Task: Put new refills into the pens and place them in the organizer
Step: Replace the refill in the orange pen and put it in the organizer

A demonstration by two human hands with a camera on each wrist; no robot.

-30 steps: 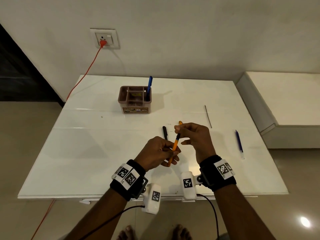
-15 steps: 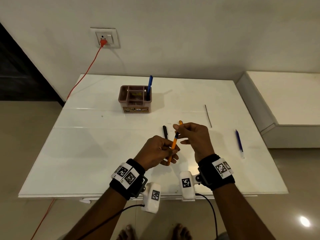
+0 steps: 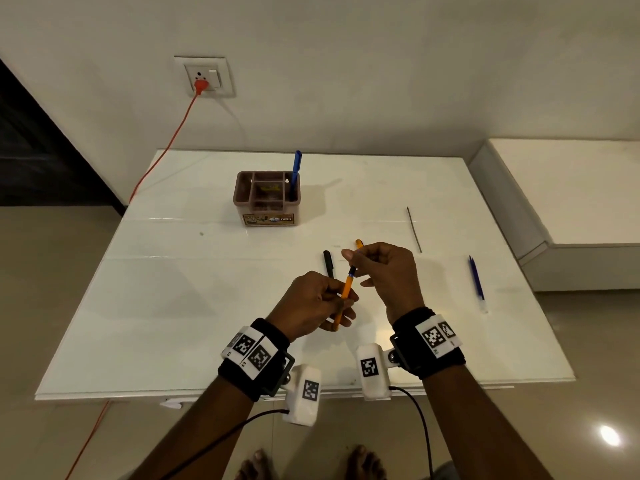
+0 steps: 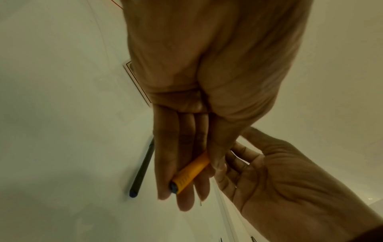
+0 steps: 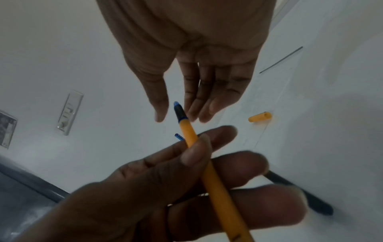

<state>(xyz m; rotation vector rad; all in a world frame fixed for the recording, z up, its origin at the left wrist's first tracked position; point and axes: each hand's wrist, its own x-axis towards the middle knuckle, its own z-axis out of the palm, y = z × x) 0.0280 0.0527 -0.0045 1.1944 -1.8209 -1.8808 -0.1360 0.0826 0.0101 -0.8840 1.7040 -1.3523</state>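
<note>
My left hand (image 3: 332,301) grips the orange pen barrel (image 3: 345,292) near its middle and holds it tilted above the table. The barrel's dark tip with a blue end (image 5: 177,111) stands between the thumb and straight fingers of my right hand (image 3: 356,263); a small gap shows on both sides. The orange cap (image 3: 359,242) lies on the table behind my hands. A thin dark refill (image 3: 414,229) lies to the right. The brown organizer (image 3: 268,211) stands at the back with a blue pen (image 3: 295,169) upright in its right compartment.
A black pen (image 3: 328,263) lies just left of my hands. Another blue pen (image 3: 476,278) lies near the table's right edge. An orange cable (image 3: 166,150) runs from the wall socket down the left side. A white ledge (image 3: 571,202) adjoins the table on the right.
Both hands have stayed almost in place with the orange pen between them. My right fingers have shifted slightly around the pen's tip.
</note>
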